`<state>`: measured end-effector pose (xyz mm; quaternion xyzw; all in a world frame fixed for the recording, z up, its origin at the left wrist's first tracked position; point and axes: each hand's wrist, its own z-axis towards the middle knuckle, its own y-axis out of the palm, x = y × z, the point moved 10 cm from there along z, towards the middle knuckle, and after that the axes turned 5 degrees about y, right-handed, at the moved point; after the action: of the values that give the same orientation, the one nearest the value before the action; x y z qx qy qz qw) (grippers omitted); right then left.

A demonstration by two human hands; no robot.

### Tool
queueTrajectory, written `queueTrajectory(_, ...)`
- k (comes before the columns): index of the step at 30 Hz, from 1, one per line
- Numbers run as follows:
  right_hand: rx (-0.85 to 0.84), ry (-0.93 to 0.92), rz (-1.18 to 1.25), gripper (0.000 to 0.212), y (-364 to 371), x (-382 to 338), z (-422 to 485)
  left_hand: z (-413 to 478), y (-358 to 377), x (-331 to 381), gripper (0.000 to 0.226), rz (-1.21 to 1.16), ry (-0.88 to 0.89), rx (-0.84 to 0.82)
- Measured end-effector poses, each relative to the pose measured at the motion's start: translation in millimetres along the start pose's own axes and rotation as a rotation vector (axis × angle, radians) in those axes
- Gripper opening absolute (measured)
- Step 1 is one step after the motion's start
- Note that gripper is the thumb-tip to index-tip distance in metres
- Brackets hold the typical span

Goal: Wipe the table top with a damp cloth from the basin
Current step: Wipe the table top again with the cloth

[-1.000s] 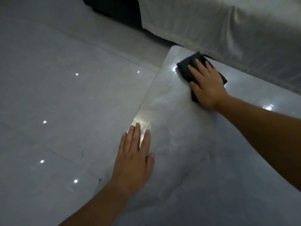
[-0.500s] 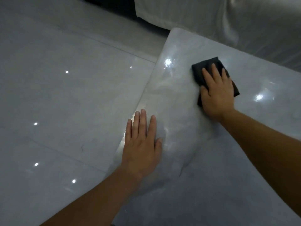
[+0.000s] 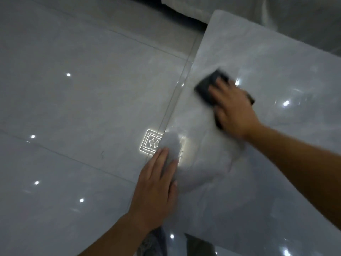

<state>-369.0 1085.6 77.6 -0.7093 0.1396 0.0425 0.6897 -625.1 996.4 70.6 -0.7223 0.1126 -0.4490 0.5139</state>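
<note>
The glossy pale marble table top (image 3: 273,163) fills the right half of the head view. A dark folded cloth (image 3: 206,87) lies flat on it close to the left edge, blurred by motion. My right hand (image 3: 234,109) presses down on the cloth, fingers spread over it and pointing up-left. At the table's left edge, nearer to me, my left hand (image 3: 156,183) rests flat with fingers together, holding nothing. No basin is in view.
A shiny grey tiled floor (image 3: 73,108) with light reflections lies to the left, below the table edge. White draped fabric (image 3: 239,8) hangs beyond the table's far edge. A bright reflected ceiling-light pattern (image 3: 151,143) sits on the floor by my left fingertips.
My right hand has slid the cloth from the far corner toward me and toward the left edge. The left hand has stayed planted at the edge while the view shifted.
</note>
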Motion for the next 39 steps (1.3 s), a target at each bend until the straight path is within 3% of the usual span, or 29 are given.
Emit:
queueTrajectory(2, 0.04, 0.319, 0.057, 0.057, -2, 18, 32, 0, -1, -7, 0.043, -0.048, -0.027, 0.044)
queueTrajectory(4, 0.08, 0.415, 0.024, 0.059, 5, -11, 18, -8, -4, -10, 0.045, -0.043, -0.059, 0.082)
queueTrajectory(8, -0.029, 0.072, 0.014, 0.059, 36, -109, -100, -21, 1, -17, 0.062, 0.049, -0.126, 0.031)
queueTrajectory(11, -0.149, -0.129, -0.039, 0.057, 41, -111, -181, -23, 7, -20, 0.068, 0.093, -0.125, -0.035)
queueTrajectory(13, -0.167, -0.15, -0.035, 0.055, 35, -88, -191, -25, 9, -19, 0.07, 0.083, -0.117, -0.052)
queueTrajectory(15, -0.112, -0.022, 0.005, 0.056, 27, -63, -167, -25, 8, -19, 0.072, 0.073, -0.104, -0.046)
queueTrajectory(18, 0.045, 0.355, 0.067, 0.058, 18, -49, -110, -27, 8, -21, 0.07, 0.036, -0.089, -0.025)
queueTrajectory(20, 0.062, 0.444, 0.056, 0.059, 25, -67, -93, -29, 8, -24, 0.066, -0.005, -0.096, -0.003)
queueTrajectory(25, -0.077, -0.12, -0.008, 0.059, 51, -134, -183, -35, 6, -27, 0.065, -0.052, -0.127, 0.05)
queueTrajectory(27, -0.099, -0.191, -0.038, 0.059, 48, -118, -237, -40, 7, -26, 0.065, -0.041, -0.166, 0.05)
queueTrajectory(29, -0.059, -0.09, -0.023, 0.059, 37, -75, -268, -41, 7, -25, 0.065, -0.011, -0.193, 0.056)
queueTrajectory(32, -0.002, 0.202, 0.055, 0.057, 25, -22, -296, -43, 8, -23, 0.065, 0.02, -0.225, 0.036)
queueTrajectory(36, 0.113, 0.489, 0.078, 0.057, 28, -27, -309, -59, 11, -21, 0.065, -0.019, -0.224, 0.007)
queueTrajectory(39, 0.101, 0.429, 0.075, 0.057, 38, -84, -293, -70, 11, -27, 0.061, -0.321, -0.237, 0.042)
